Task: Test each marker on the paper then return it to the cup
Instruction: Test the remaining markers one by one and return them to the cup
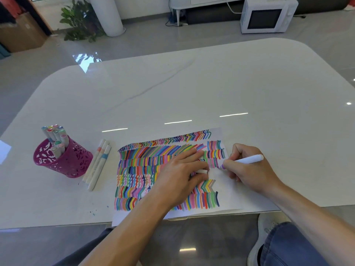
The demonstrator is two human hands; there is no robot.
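Pinching the purple marker [247, 159] low by its nib, right hand [249, 171] fingers curled tight, tip down on the paper [228, 189], right of centre. Pressing flat across the coloured rows with the left hand [178, 175], white cap [202, 171] nipped at thumb and forefinger. Further out, lower left: pink cup [73, 162], three loose markers [98, 164] just beside. Risk of smearing fresh ink under that palm, or dropping the cap on a slackened pinch.
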